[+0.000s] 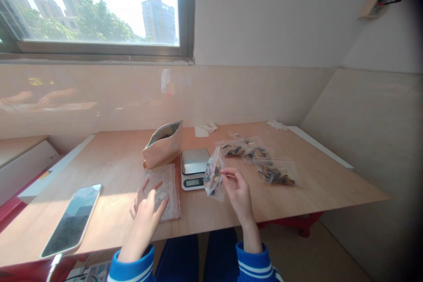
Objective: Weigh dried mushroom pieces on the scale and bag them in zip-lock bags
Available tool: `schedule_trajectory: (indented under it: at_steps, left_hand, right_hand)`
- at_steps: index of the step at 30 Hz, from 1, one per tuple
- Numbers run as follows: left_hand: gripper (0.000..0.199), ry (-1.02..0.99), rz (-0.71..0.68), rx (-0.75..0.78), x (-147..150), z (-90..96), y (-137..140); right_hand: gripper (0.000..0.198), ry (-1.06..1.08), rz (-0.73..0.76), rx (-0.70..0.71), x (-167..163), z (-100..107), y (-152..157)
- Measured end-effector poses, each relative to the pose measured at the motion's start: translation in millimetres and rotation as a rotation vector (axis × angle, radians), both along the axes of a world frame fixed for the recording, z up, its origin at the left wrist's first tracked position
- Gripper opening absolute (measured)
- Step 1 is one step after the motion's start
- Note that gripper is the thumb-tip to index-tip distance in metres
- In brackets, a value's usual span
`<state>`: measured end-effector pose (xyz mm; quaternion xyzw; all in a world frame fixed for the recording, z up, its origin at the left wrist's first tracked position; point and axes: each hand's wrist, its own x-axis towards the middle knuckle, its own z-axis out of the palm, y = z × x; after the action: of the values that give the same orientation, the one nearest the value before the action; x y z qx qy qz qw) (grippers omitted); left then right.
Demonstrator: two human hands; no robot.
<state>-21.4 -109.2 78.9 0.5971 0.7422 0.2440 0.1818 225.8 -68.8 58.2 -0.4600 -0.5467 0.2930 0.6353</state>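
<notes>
My right hand (236,189) pinches a clear zip bag (213,174) by its side. Small dark and pale pieces lie inside the bag, too small to name. It hangs at the right edge of a white kitchen scale (194,168), covering part of its display. My left hand (147,211) is over a stack of flat clear zip bags (170,202), its fingers spread and holding nothing. Behind that stack a tan paper pouch (164,147) lies tilted with its mouth open; its contents are mostly hidden.
Several filled zip bags (276,172) lie on the wooden table (317,180) to the right. A phone (74,220) with a white cable (54,266) rests at the left front. Crumpled white paper (209,128) lies by the tiled wall (238,92), under a window.
</notes>
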Motion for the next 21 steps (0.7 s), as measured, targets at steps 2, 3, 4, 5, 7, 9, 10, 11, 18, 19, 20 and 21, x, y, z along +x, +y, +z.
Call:
schedule_trajectory:
  at_steps: [2,3,4,5,7,9,10,11,18,19,20,21]
  left_hand:
    - [0.041,-0.242,-0.133,0.126,13,9.2,0]
    - [0.040,-0.384,-0.178,0.140,20,12.8,-1]
    - [0.040,-0.509,-0.192,0.144,28,15.5,-1]
    - [0.041,-0.601,-0.191,0.144,35,17.2,-2]
    - [0.040,-0.708,-0.172,0.160,48,17.9,-3]
    - [0.039,-0.742,-0.180,0.149,54,16.1,-4]
    - [0.039,-0.742,-0.190,0.137,55,14.8,-4]
    - [0.039,-0.734,-0.197,0.127,55,13.4,-4]
    - [0.033,-0.753,-0.172,0.171,48,8.4,-1]
    - [0.033,-0.769,-0.171,0.183,49,8.8,0]
    - [0.032,-0.784,-0.172,0.192,50,9.4,0]
    - [0.032,-0.796,-0.175,0.198,51,10.3,-1]
  right_hand:
    - [0.010,-0.046,0.046,0.042,-8,6,-2]
    - [0.010,-0.074,0.068,0.064,-12,8,-4]
    - [0.010,-0.103,0.093,0.085,-16,11,-5]
    - [0.011,-0.131,0.119,0.106,-20,14,-7]
    - [0.012,-0.174,0.176,0.142,-29,19,-10]
    - [0.014,-0.197,0.227,0.166,-36,24,-14]
    - [0.014,-0.206,0.247,0.172,-39,26,-15]
    - [0.015,-0.213,0.263,0.176,-41,27,-17]
    - [0.020,-0.282,0.251,0.161,-48,27,-18]
    - [0.020,-0.292,0.223,0.146,-47,27,-17]
    - [0.019,-0.293,0.202,0.122,-47,26,-18]
    - [0.017,-0.283,0.195,0.090,-48,26,-18]
